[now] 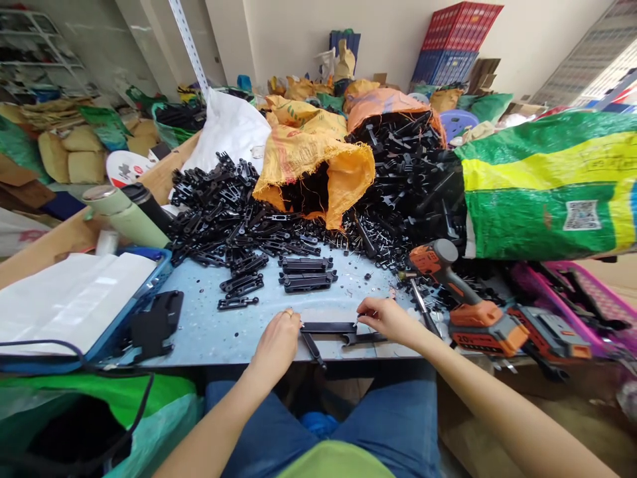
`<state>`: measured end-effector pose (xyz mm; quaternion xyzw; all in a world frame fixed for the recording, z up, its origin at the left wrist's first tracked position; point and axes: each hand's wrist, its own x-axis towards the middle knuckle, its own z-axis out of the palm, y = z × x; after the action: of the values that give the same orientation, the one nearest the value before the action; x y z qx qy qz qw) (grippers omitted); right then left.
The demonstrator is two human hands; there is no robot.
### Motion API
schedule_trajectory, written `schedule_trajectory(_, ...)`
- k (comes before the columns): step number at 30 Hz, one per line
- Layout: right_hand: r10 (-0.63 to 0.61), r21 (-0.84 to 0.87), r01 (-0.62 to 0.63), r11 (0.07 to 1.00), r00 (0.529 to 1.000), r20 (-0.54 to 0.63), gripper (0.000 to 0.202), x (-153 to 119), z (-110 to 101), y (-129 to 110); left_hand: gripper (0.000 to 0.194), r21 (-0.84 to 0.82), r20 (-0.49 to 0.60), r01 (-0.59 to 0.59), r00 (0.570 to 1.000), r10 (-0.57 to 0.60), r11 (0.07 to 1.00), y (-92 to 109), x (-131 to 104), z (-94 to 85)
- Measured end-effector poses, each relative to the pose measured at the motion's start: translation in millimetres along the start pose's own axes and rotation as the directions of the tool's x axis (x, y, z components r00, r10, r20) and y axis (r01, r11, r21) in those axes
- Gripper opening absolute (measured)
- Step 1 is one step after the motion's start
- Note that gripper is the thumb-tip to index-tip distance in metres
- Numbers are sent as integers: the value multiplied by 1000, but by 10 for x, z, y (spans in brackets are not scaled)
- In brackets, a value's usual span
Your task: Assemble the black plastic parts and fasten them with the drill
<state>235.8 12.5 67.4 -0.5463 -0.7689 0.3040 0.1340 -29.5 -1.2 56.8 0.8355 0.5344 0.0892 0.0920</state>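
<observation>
At the table's front edge, my left hand is closed on the left end of a black plastic bar. From that end a thin black arm slants down over the edge. My right hand pinches a small silvery piece, which looks like a screw, at the bar's right end. A black forked part lies just below that hand. Beyond my hands, assembled black bars lie stacked side by side, with several shorter black linkage pieces to their left.
Black parts are heaped at the back around an orange sack. To the right are a cordless drill, loose screws, a green sack and a pink basket. A blue tray and green bottle stand left.
</observation>
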Motion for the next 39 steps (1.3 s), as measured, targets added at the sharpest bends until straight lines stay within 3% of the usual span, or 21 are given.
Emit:
schedule_trajectory(7, -148, -254, 157, 954, 987, 54, 11, -32, 46, -209, 18, -21, 56, -35, 998, 36, 999, 71, 81, 36)
schedule_trajectory(11, -138, -401, 155, 903, 988, 72, 15, -52, 77, -284, 18, -33, 62, -6, 998, 8, 999, 39, 94, 52)
schedule_trajectory(17, -195, -362, 213, 908, 977, 88, 15, -15, 117, -245, 18, -69, 56, -19, 998, 23, 997, 21, 109, 120)
schedule_trajectory(21, -249, -260, 235, 937, 968, -21, 16, -78, 209, -75, 19, -43, 58, -16, 998, 18, 999, 6, 59, 159)
schedule_trajectory(24, -371, -188, 341, 921, 914, -162, 22, -193, 350, 131, 18, 29, -81, -28, 996, 30, 999, 90, -20, 194)
schedule_trajectory(26, -436, -173, 405, 898, 873, -219, 34, -264, 470, 264, 30, 32, -159, -104, 981, 108, 994, 212, -31, 254)
schedule_trajectory(29, -436, -175, 401, 899, 859, -270, 48, -327, 648, 411, 58, -47, -98, -253, 964, 248, 966, 415, 68, 409)
schedule_trajectory(31, -389, -197, 343, 918, 871, -299, 47, -335, 724, 476, 59, -104, -34, -266, 964, 264, 958, 501, 168, 525)
schedule_trajectory(34, -370, -254, 309, 917, 897, -242, 46, -301, 711, 545, 49, -142, -32, -235, 972, 233, 962, 536, 254, 641)
schedule_trajectory(39, -467, -380, 429, 820, 884, -9, 44, -218, 489, 609, 50, -98, -45, -261, 965, 257, 960, 511, 157, 603)
